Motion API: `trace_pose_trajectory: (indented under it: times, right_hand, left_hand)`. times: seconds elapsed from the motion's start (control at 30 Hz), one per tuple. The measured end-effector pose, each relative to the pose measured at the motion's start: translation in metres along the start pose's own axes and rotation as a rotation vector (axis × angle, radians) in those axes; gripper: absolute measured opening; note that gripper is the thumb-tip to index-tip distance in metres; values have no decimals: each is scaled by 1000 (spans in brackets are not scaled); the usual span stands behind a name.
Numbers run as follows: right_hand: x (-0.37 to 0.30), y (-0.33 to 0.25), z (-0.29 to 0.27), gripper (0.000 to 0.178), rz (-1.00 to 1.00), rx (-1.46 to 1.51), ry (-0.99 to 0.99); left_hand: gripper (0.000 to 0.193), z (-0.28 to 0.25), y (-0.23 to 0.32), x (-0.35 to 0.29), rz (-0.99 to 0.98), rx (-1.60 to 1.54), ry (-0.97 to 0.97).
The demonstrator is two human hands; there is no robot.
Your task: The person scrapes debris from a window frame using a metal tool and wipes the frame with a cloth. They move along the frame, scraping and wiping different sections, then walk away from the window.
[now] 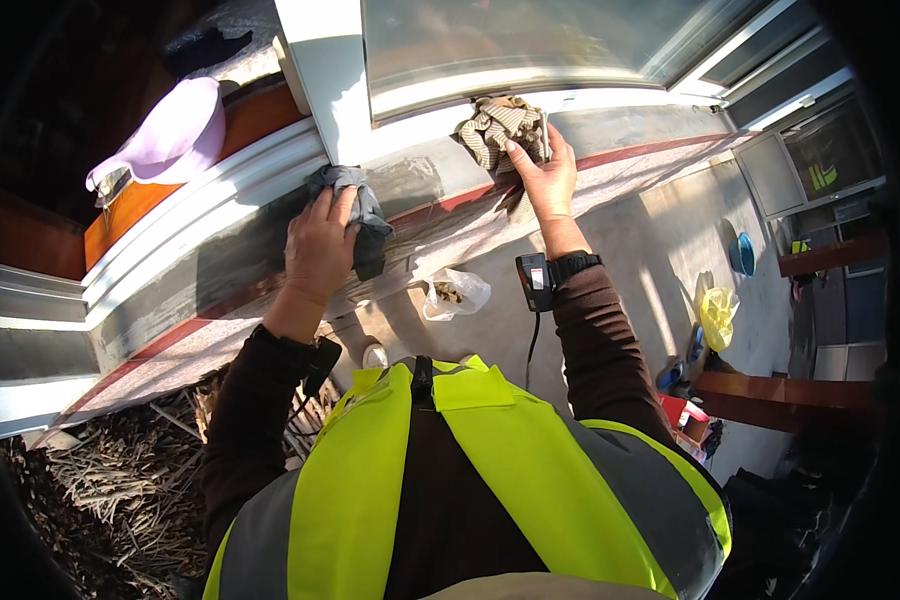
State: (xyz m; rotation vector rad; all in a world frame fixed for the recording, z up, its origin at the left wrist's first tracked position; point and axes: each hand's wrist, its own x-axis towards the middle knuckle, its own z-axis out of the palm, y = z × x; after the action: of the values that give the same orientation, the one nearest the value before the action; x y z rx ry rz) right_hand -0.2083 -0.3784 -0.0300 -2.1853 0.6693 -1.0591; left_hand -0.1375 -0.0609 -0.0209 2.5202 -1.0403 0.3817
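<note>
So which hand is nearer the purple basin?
Left: the left hand, on the grey cloth, is right of the basin, lower in view; the right hand, at the striped cloth, is farther right.

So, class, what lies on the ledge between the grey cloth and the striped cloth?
In the head view, no object lies between the grey cloth and the striped cloth, only bare ledge with a darker patch.

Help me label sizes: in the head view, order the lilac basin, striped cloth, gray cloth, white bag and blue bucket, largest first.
Lilac basin
Striped cloth and gray cloth, too alike to rank
White bag
Blue bucket
</note>
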Motion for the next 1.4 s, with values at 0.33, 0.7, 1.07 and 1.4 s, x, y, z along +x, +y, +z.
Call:
trace_pose_trajectory:
  times: [0.33, 0.7, 1.07, 1.4]
  right_hand:
    - [41, -4, 21, 51, 102, -206, -264]
    - [-1, 120, -135, 33, 581, 1405, -249]
    - [-68, 120, -224, 40, 669, 1609, -80]
    - [-75, 113, -248, 48, 728, 1548, -79]
  left_hand:
    - [51, 9, 14, -3, -36, 73, 89]
    - [47, 37, 84, 25, -83, 123, -10]
    - [46, 111, 190, 145, 193, -42, -52]
    - [44, 88, 145, 106, 247, -91, -35]
